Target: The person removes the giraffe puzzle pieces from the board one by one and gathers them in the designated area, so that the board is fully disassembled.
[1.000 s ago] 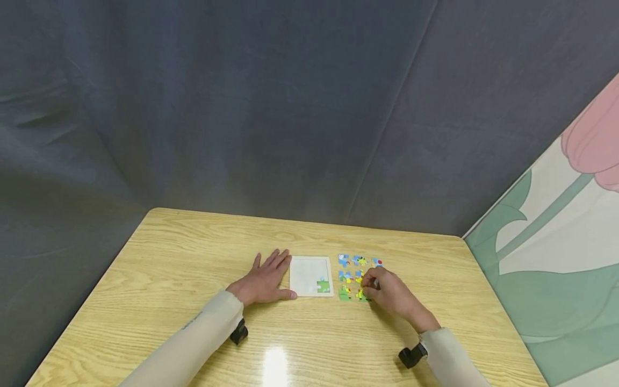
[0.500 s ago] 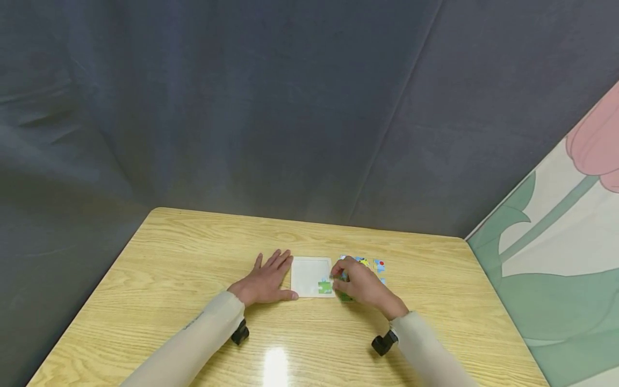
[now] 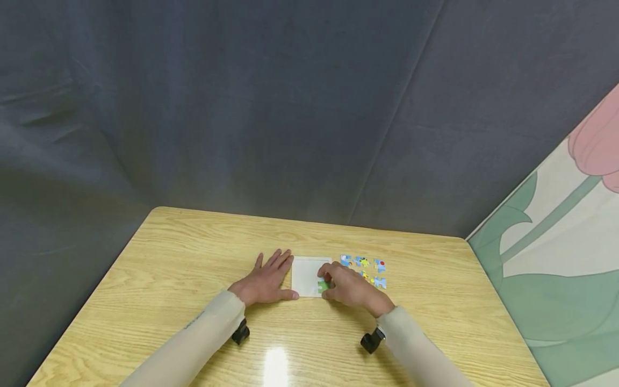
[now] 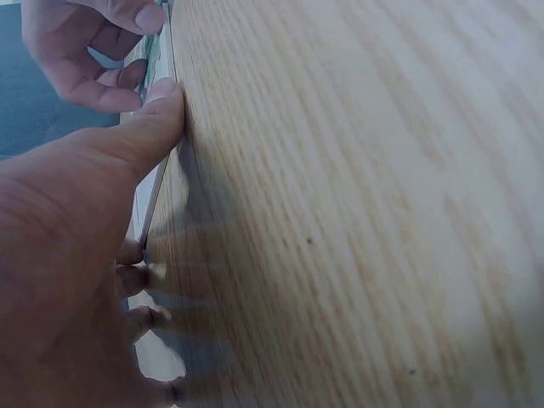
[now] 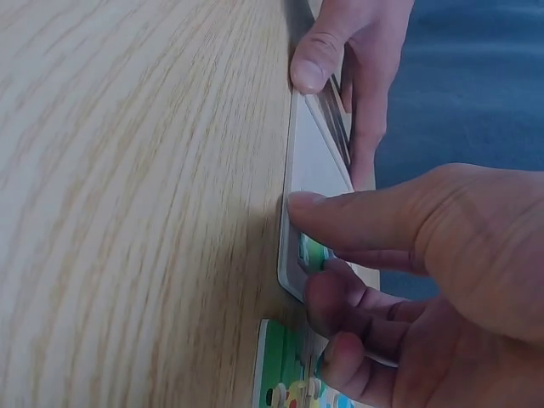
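A shallow white puzzle tray (image 3: pixel 306 258) lies on the wooden table. Flat beside its left edge rests my left hand (image 3: pixel 263 282), fingers spread and thumb against the near left corner. My right hand (image 3: pixel 350 288) reaches over the tray's near right corner, thumb and fingers curled around a green and blue puzzle piece (image 3: pixel 322 288). From the right wrist view, this piece (image 5: pixel 314 252) shows between the thumb (image 5: pixel 310 204) and the bent fingers, low over the tray (image 5: pixel 289 280). The palm hides part of the tray's right side.
Right of the tray lie several loose puzzle pieces (image 3: pixel 380 265), blue, yellow and red; the right hand covers some of them. The wooden table (image 3: pixel 203 242) extends around, with a dark curtain (image 3: pixel 271 134) behind it and a flowered cloth (image 3: pixel 556 258) to the right.
My right hand has moved left from the loose pieces, past the tray's right edge, onto the green piece in the tray. The left hand has stayed in place.
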The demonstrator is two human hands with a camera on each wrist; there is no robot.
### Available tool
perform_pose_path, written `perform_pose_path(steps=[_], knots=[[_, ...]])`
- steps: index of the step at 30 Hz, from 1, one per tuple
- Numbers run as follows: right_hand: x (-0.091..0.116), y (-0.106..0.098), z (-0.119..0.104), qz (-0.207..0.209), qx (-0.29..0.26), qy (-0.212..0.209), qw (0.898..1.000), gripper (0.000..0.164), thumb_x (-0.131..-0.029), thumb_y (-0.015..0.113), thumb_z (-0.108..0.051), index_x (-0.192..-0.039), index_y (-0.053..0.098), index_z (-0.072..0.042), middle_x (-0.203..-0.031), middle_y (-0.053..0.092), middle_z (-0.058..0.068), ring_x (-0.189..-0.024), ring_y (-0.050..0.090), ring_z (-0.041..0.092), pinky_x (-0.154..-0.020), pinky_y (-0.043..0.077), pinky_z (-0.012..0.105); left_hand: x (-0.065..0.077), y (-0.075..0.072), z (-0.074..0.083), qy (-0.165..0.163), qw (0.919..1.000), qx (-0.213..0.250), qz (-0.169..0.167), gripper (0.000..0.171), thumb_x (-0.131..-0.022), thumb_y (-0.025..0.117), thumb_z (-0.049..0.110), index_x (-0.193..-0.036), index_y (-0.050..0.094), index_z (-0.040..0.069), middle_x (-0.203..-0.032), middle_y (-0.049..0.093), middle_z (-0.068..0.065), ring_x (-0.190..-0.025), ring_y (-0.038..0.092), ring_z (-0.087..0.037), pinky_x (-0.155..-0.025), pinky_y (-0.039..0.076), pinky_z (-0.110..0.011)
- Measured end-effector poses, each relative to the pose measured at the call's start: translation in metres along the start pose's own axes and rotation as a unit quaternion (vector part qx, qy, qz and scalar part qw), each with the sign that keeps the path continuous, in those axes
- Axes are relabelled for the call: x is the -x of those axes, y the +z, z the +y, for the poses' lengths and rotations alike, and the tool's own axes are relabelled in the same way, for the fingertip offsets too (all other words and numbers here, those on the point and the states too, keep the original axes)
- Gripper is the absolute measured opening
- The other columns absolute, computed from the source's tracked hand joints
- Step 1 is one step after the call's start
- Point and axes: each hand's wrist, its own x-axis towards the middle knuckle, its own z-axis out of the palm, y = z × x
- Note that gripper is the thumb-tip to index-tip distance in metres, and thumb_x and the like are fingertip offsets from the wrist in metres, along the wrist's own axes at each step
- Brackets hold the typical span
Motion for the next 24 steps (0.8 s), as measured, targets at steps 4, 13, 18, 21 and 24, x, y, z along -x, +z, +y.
perform_pose_path(steps=[4,13,18,21,24], knots=[[-0.0012,0.001,0.0001,-0.001,0.006,-0.001,1.0,0.041,-0.092,0.084,-0.011,-0.13,0.067,-0.009,-0.113,0.063,0.004,-0.09,0.054,0.015,-0.078,0.049,0.035,-0.0013,0.0005,-0.0006,0.001,1.0,-0.003,0.001,0.097,-0.103,0.065,0.055,-0.171,0.02,0.004,-0.182,0.012,-0.013,-0.17,0.008,-0.037,-0.132,0.005,-0.071],[0.0002,0.0005,0.0027,0.014,0.001,-0.022,1.0,0.033,-0.092,0.085,-0.011,-0.12,0.069,-0.008,-0.11,0.059,0.004,-0.085,0.052,0.014,-0.072,0.046,0.028,-0.0008,0.0007,0.0001,-0.005,1.0,-0.006,0.006,0.099,-0.101,0.065,0.059,-0.171,0.021,0.005,-0.182,0.012,-0.012,-0.17,0.009,-0.036,-0.132,0.008,-0.07],[0.0019,0.0015,0.0044,0.02,-0.015,-0.026,0.999,0.029,-0.092,0.085,-0.01,-0.113,0.065,-0.014,-0.101,0.061,0.001,-0.082,0.052,0.015,-0.069,0.044,0.028,0.0001,-0.0002,0.0011,-0.004,1.0,-0.002,0.004,0.098,-0.101,0.065,0.058,-0.171,0.021,0.005,-0.182,0.011,-0.012,-0.17,0.008,-0.036,-0.133,0.007,-0.07],[0.0039,0.0034,0.0058,0.021,-0.022,-0.032,0.999,0.023,-0.094,0.082,-0.01,-0.111,0.067,-0.015,-0.093,0.064,-0.003,-0.079,0.052,0.014,-0.07,0.044,0.029,0.0003,-0.0001,0.0012,-0.003,1.0,0.001,0.002,0.098,-0.102,0.065,0.059,-0.171,0.02,0.006,-0.182,0.011,-0.012,-0.17,0.008,-0.036,-0.133,0.006,-0.07],[0.0061,0.005,0.0082,0.023,-0.026,-0.045,0.998,0.011,-0.1,0.075,-0.01,-0.108,0.069,-0.014,-0.091,0.067,-0.005,-0.077,0.054,0.012,-0.069,0.046,0.028,0.0005,-0.0001,0.0011,-0.003,1.0,0.002,0.002,0.098,-0.102,0.065,0.058,-0.171,0.02,0.006,-0.182,0.011,-0.012,-0.17,0.008,-0.036,-0.133,0.006,-0.07]])
